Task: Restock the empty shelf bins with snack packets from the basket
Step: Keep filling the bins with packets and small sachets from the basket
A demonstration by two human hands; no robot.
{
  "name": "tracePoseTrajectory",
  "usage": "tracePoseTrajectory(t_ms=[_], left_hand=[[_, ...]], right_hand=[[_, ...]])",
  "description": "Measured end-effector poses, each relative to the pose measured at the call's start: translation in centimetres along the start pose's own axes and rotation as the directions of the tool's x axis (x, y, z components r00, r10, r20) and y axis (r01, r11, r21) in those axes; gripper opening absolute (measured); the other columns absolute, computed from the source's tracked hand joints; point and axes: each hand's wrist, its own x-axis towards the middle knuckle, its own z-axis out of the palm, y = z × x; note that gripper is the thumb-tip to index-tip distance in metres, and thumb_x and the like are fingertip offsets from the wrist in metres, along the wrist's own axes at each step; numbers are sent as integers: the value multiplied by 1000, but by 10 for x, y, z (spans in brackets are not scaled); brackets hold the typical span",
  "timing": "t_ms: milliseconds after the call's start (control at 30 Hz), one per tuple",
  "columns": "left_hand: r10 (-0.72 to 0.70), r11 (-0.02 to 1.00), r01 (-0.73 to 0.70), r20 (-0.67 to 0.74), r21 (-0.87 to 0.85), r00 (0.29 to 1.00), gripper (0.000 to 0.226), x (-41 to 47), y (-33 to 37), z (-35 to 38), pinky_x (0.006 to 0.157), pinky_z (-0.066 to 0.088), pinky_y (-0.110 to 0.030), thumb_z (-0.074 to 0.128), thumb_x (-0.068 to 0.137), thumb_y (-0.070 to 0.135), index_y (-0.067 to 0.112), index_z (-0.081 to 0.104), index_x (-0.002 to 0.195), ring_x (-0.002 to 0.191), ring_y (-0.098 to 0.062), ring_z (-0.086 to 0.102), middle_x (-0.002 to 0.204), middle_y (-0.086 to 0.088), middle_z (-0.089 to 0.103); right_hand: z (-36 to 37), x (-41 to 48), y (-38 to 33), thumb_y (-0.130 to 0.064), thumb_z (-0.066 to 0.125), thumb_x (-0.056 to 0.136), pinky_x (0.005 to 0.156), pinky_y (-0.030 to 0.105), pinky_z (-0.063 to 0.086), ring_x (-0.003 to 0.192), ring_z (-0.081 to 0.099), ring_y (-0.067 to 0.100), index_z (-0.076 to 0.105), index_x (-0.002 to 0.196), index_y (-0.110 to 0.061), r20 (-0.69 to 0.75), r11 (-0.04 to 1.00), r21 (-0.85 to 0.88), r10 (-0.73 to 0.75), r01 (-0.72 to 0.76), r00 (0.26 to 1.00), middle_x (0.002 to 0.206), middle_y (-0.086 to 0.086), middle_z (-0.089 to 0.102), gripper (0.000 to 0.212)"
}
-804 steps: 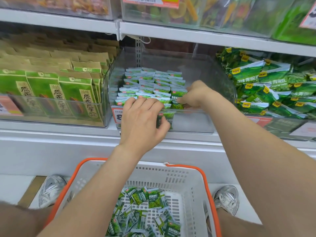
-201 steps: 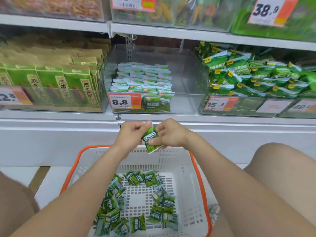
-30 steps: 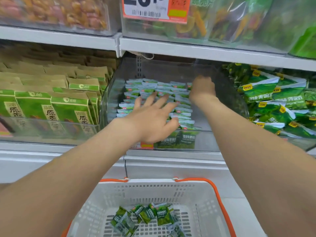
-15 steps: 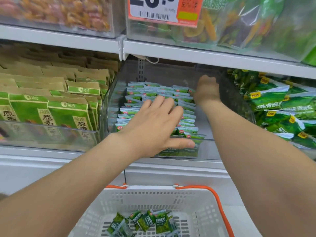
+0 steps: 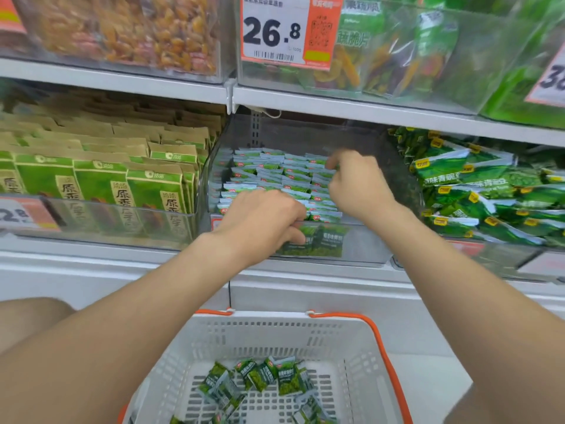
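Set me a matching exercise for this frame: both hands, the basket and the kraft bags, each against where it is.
Things
1. left hand
2. right hand
3. white basket
4. kraft bags

Places
A. below the shelf, with loose small packets inside
B. in the bin left of the clear bin
C. at the clear bin's front edge, fingers curled
D. further back in the clear bin, at the right-hand rows

Pairs: 1-C, 2-D, 3-A, 4-B

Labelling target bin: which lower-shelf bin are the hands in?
The centre clear bin, with small green packets; left hand at its front, right hand inside.
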Motion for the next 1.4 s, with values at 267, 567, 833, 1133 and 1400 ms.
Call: tracePoseTrajectory(t_ms=[267, 567, 833, 1133, 1400], left_hand=[[-33, 999, 32, -49, -8, 998, 39, -20, 8, -16, 56, 33, -35, 69, 92, 57, 23, 56, 80, 83, -24, 60, 82, 7, 62], [-38, 999, 39, -3, 32, 999, 38, -55, 23, -15, 60, 37, -35, 64, 95, 60, 27, 52, 81, 86, -23, 61, 84, 9, 61], [-87, 994, 94, -125, 53, 988, 29, -74, 36, -19, 61, 35, -34, 58, 98, 56, 29, 63, 89, 94, -25, 65, 92, 7, 67], [438, 894, -348, -390, 281, 810, 6, -93, 57, 12, 70, 39, -45, 59, 90, 14, 10, 62, 94, 85, -34, 51, 92, -11, 57], [376, 899, -438, 496, 10, 783, 16, -124, 87, 106, 66, 54, -39, 47, 99, 20, 19, 62, 105, 80, -31, 65, 92, -5, 67]], right_hand=[[-6, -50, 6, -7, 47, 94, 89, 47, 51, 105, 62, 34, 66, 115, -15, -217, 991, 39, -119, 131, 969, 111, 11, 68, 30], [-5, -107, -8, -23, 34, 81, 70, 43, 43, 81, 54, 34, 59, 90, -14, -159, 919, -76, -395, 388, 905, 86, 7, 59, 27], [-4, -165, -20, -24, 48, 75, 47, 32, 31, 54, 54, 32, 60, 71, -14, -35, 707, -208, -696, 676, 717, 66, 4, 56, 16], [31, -198, 11, -17, 51, 94, 63, 37, 50, 78, 59, 34, 58, 82, -14, 774, 760, -166, -295, 629, 560, 85, 6, 54, 14], [118, -239, 46, -12, 56, 98, 70, 38, 50, 82, 56, 24, 56, 106, -16, 927, 761, -216, -37, 611, 374, 95, 3, 53, 9]])
